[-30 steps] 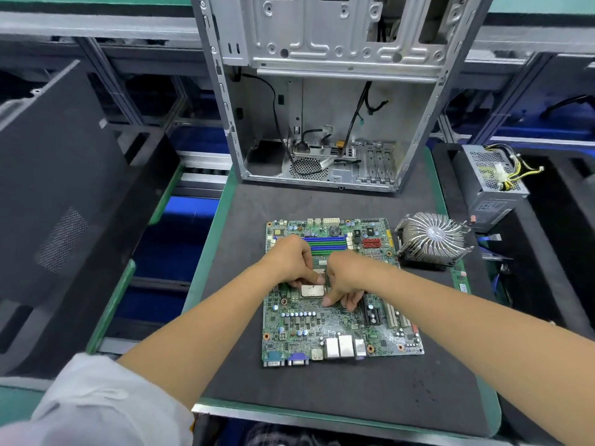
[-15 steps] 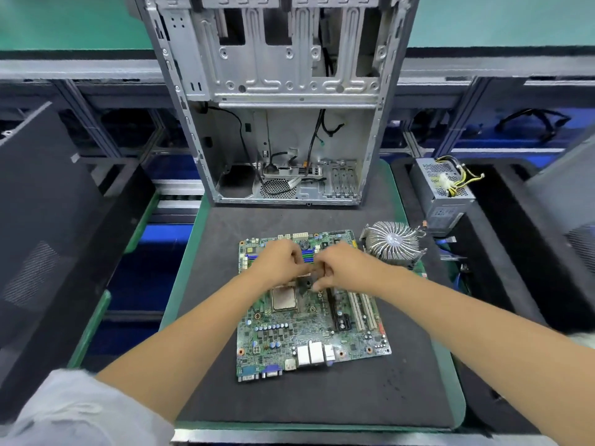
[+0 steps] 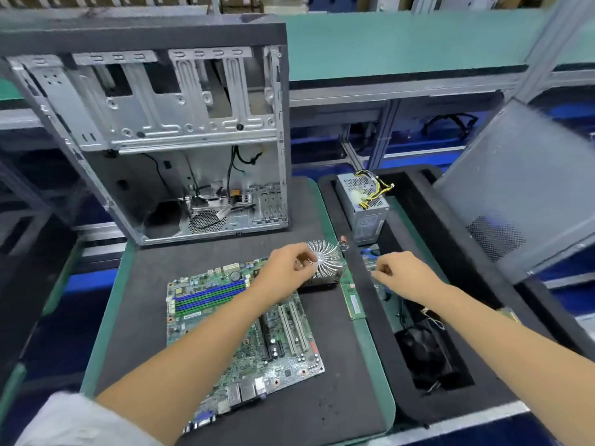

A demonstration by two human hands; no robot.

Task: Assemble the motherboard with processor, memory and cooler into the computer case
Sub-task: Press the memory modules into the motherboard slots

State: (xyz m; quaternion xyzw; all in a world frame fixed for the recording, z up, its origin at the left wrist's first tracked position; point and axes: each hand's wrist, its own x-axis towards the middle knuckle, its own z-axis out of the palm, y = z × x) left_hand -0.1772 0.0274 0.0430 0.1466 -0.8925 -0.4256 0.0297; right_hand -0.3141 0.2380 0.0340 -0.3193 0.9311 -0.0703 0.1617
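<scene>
readable text: none | motherboard markings: too blurred to read | memory module sticker: too small to read | power supply label: illegible

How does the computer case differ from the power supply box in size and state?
The computer case is much larger than the power supply box. The case stands open on the mat, its inside showing; the box is closed, with yellow wires on top, in the black tray. Both are grey metal.

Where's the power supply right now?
In the head view, the power supply stands at the far end of the black foam tray on the right, beyond the right hand.
</scene>
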